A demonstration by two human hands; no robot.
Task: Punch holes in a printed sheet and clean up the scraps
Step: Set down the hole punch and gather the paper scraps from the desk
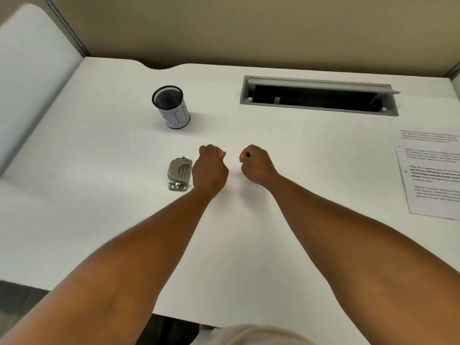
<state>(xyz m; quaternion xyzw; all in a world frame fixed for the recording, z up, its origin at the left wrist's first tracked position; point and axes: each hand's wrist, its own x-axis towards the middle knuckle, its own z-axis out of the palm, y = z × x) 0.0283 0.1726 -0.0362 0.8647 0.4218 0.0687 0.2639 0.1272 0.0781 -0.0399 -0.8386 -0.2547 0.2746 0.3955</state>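
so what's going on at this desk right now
A person sits at a white desk with both arms stretched out. The left hand and right hand rest side by side as loose fists, fingers curled, apparently holding nothing. A metal hole punch lies just beside the left hand, untouched. A mesh cup labelled as a bin stands further back. Printed sheets lie at the desk's right edge, none under the punch, so punching does not look under way.
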